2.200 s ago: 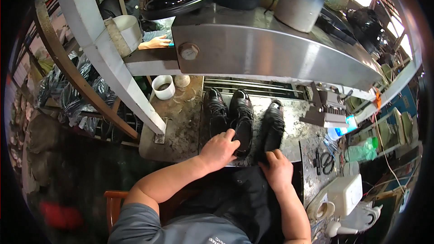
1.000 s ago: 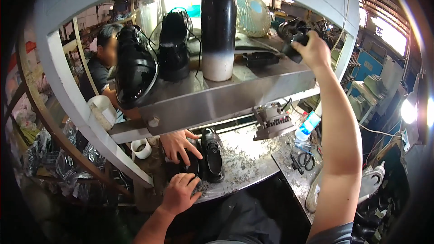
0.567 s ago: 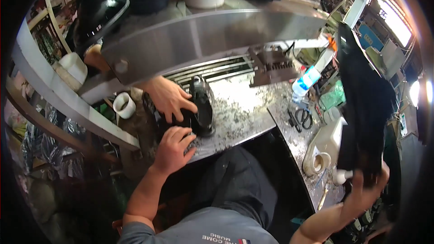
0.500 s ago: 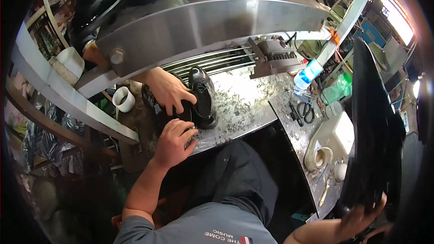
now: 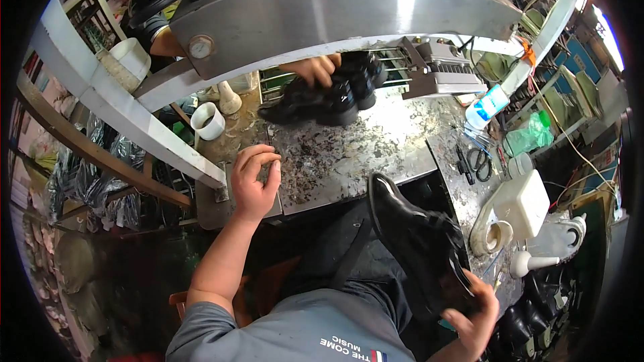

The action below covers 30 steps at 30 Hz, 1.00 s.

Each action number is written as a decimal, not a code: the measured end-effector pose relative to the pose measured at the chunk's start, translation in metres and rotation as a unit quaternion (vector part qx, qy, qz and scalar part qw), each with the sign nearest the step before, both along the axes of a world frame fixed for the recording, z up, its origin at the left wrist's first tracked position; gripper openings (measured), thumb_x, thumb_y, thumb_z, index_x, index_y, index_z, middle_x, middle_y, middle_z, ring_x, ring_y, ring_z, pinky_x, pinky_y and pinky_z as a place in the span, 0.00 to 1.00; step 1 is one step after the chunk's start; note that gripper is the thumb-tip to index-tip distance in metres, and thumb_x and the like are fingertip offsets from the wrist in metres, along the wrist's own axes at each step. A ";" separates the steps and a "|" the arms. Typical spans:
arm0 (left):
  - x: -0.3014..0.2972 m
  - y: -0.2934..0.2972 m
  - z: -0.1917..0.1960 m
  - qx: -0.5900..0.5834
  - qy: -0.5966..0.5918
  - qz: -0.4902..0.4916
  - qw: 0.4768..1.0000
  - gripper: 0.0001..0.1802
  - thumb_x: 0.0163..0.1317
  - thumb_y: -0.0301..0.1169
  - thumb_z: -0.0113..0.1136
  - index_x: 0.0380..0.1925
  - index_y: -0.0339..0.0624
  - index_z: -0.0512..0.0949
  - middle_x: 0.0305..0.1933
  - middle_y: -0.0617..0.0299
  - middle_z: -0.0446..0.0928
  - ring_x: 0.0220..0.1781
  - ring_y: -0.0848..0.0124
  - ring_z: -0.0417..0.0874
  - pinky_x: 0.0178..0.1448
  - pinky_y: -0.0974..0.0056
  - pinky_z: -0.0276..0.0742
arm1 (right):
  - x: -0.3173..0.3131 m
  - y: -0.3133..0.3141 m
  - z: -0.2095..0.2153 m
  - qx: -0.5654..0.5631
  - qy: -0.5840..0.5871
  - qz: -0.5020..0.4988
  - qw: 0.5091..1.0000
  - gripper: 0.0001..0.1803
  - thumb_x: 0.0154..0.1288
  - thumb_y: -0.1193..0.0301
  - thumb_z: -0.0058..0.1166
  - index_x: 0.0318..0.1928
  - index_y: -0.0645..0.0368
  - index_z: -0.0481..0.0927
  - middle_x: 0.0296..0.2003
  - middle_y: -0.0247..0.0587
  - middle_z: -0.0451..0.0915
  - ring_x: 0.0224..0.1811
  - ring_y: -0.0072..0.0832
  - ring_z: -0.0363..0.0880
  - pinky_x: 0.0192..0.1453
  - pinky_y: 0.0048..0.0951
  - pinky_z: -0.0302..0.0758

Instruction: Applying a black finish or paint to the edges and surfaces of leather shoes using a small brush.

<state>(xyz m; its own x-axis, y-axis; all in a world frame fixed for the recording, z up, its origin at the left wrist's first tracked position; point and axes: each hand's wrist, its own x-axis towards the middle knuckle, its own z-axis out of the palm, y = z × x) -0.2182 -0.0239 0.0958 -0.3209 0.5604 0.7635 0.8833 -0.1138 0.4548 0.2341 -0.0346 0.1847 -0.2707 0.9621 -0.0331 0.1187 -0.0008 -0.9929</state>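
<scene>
My right hand [image 5: 475, 315] grips a glossy black leather shoe [image 5: 416, 234] by its heel end, at lower right over my lap. Its toe points up and left, toward the front edge of the metal workbench [image 5: 322, 181]. Over the bench's near left corner, my left hand [image 5: 255, 184] is empty, fingers loosely bent and thumb apart. Beyond it, a co-worker's hand [image 5: 315, 70] reaches under the machine housing and holds dark shoes [image 5: 315, 100], blurred by motion; I cannot tell whether they touch the bench.
A steel machine housing [image 5: 349, 13] spans above the bench. At left stand a white cup [image 5: 208, 121] and a slanted white frame post [image 5: 134, 107]. On the right side lie a bottle [image 5: 488, 107], black scissors [image 5: 479, 164], a white container [image 5: 523, 204] and several black shoes [image 5: 530, 315].
My right hand has brought the shoe in from the far right over my lap. My left hand has come away from the shoes on the bench. The co-worker's hand has shifted them farther back and right.
</scene>
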 end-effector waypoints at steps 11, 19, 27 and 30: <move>-0.014 0.002 -0.036 -0.082 -0.056 0.045 0.994 0.14 0.56 0.26 0.67 0.43 0.42 0.81 0.52 0.56 0.79 0.55 0.54 0.79 0.61 0.53 0.74 | -0.219 0.153 -0.075 0.323 -0.204 0.075 0.921 0.24 0.48 0.75 0.76 0.46 0.60 0.78 0.62 0.49 0.78 0.52 0.44 0.85 0.53 0.36 0.82; -0.042 0.025 -0.038 -0.059 -0.112 0.028 0.992 0.26 0.56 0.25 0.66 0.56 0.39 0.73 0.60 0.48 0.74 0.62 0.50 0.76 0.64 0.51 0.72 | -0.403 0.173 -0.102 0.427 -0.218 0.099 0.872 0.23 0.50 0.65 0.74 0.46 0.54 0.81 0.57 0.45 0.81 0.43 0.46 0.86 0.46 0.40 0.82; -0.056 0.023 -0.041 0.085 -0.254 0.070 0.961 0.21 0.62 0.25 0.59 0.56 0.35 0.72 0.62 0.48 0.72 0.63 0.55 0.73 0.68 0.54 0.68 | -0.494 0.151 -0.110 0.391 -0.390 0.213 0.806 0.16 0.61 0.69 0.58 0.49 0.56 0.74 0.63 0.59 0.72 0.44 0.42 0.86 0.40 0.40 0.85; -0.057 0.016 -0.033 0.054 -0.182 0.087 0.978 0.20 0.62 0.25 0.59 0.54 0.35 0.72 0.62 0.46 0.72 0.63 0.51 0.73 0.69 0.50 0.67 | -0.482 0.143 -0.094 0.379 -0.386 0.258 0.801 0.33 0.58 0.63 0.65 0.63 0.55 0.70 0.65 0.59 0.70 0.47 0.44 0.86 0.46 0.40 0.84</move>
<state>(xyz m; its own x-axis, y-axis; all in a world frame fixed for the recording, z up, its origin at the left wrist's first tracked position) -0.2752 -0.0079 0.0624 -0.6652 0.3954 0.6334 0.6760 -0.0415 0.7358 -0.2475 0.1084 0.0904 -0.8191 0.5514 0.1581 0.4871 0.8142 -0.3161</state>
